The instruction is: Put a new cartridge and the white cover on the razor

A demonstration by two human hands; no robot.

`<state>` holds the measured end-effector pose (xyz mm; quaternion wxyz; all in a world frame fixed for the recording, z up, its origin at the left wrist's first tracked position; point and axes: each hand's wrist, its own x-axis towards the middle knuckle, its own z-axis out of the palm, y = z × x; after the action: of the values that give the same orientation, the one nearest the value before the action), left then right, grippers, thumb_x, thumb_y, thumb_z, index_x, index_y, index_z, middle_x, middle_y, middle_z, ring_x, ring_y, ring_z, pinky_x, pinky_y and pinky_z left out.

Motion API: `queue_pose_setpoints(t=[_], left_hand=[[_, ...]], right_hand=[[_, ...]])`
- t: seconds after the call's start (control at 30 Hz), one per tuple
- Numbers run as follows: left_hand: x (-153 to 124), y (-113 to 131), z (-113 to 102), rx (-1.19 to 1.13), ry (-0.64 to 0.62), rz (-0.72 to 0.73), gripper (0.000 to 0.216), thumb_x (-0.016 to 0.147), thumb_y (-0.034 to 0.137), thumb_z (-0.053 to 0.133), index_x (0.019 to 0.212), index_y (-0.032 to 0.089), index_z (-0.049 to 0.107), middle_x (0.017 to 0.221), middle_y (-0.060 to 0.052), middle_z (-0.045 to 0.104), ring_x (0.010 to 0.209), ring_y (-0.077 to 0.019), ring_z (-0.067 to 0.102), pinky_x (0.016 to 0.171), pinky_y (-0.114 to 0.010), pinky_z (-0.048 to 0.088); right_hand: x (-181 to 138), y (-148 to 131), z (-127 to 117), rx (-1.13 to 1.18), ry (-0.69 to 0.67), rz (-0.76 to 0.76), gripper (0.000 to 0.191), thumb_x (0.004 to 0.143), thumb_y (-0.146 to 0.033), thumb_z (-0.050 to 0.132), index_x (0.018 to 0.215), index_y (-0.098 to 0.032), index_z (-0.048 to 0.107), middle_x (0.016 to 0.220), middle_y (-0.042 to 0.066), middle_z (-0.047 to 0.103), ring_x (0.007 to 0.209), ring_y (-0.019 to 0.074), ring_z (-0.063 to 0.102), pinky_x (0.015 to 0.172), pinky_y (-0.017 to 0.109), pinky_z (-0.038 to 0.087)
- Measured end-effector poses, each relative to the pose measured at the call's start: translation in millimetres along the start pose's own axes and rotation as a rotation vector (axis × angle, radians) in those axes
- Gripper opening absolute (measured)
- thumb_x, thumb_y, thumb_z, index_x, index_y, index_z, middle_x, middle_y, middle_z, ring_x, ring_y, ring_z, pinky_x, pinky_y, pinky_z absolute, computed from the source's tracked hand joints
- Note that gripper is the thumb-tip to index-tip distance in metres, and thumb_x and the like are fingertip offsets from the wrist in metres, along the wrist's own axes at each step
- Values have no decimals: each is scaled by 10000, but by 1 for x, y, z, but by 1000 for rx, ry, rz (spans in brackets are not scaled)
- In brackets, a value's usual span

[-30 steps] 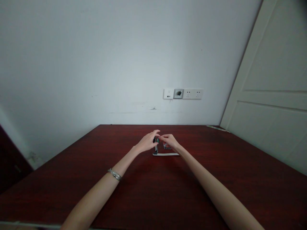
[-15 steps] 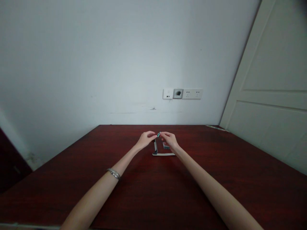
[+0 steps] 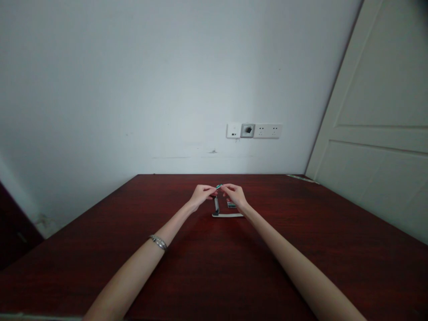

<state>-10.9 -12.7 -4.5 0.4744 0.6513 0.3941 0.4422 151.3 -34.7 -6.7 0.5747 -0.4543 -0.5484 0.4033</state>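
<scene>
Between my two hands is a small green piece (image 3: pixel 219 187), too small to name more closely. My left hand (image 3: pixel 201 194) pinches its left end with thumb and forefinger. From the other side my right hand (image 3: pixel 234 195) grips its right end, fingers bent. Below the hands lies a light strip with a dark corner (image 3: pixel 216 213), one arm running away from me and one to the right. A small flat grey-green piece (image 3: pixel 231 205) rests on the table inside that corner, partly hidden by my right hand.
The dark red wooden table (image 3: pixel 187 267) reaches to a white wall. Sockets and switch plates (image 3: pixel 254 130) sit on the wall above its far edge. A pale panelled door (image 3: pixel 377 133) stands at the right, with a thin strip (image 3: pixel 302 179) on the table near it.
The green piece has turned from a steep tilt to lying nearly level, and my left fingers have closed on its left end. Both hands have shifted slightly left.
</scene>
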Motion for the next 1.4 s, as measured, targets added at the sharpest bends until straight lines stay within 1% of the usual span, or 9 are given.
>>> queue_pose_setpoints(t=[0.13,0.2,0.3,0.4,0.57,0.9,1.07,1.23,1.4], left_hand=[[1,2,-5,-3,14,-1,310,710,353,645,871,93,687,814,-125,689,782,-187,636,629,-261,502],[2,2,-7,21,12,5,301,714,341,636,871,90,685,819,-127,689,782,-186,638,624,-258,501],[2,1,-11,83,-8,12,273,725,329,617,849,96,687,819,-120,690,770,-179,637,609,-249,498],[3,0,-13,143,-46,5,244,736,319,599,805,103,690,800,-113,690,759,-171,635,590,-233,492],[1,1,-12,156,-89,-12,229,738,301,597,807,103,689,790,-112,688,754,-164,631,593,-235,496],[-1,0,-12,67,-141,-57,262,706,331,639,783,83,678,773,-122,682,754,-179,635,624,-268,511],[-4,2,-11,39,-190,-89,313,662,370,678,790,85,681,761,-117,680,718,-172,633,632,-280,510],[-2,-5,-17,32,-162,-104,368,661,414,672,844,94,682,783,-118,678,719,-168,631,633,-279,509],[-1,-13,-23,52,-142,-130,384,665,428,664,853,93,676,812,-124,676,722,-169,633,634,-276,508]], right_hand=[[2,-1,-4,-97,-17,-44,367,642,-454,632,818,-133,662,642,31,617,529,114,533,372,176,351],[4,1,-7,-163,-20,-128,368,642,-438,643,843,-130,659,645,28,615,535,118,531,408,195,374],[7,5,-12,-291,-23,-320,340,677,-398,635,900,-142,664,658,19,618,556,115,523,513,226,420],[9,9,-16,-434,-56,-482,274,725,-357,611,919,-174,672,747,32,641,638,127,550,614,247,440],[11,13,-21,-589,-131,-586,175,753,-304,609,877,-200,674,811,40,638,724,143,571,664,252,444],[5,3,-26,-783,-218,-592,127,791,-289,576,859,-214,652,849,24,603,688,113,563,661,227,426],[5,-5,-33,-912,-274,-597,129,781,-268,575,866,-201,646,855,32,606,722,120,557,660,218,405],[15,-1,-60,-971,-277,-464,141,759,-295,585,827,-193,656,832,35,633,719,128,567,627,211,403],[22,11,-83,-1103,-347,-327,115,736,-277,594,784,-217,679,815,27,662,731,142,588,603,211,388]])
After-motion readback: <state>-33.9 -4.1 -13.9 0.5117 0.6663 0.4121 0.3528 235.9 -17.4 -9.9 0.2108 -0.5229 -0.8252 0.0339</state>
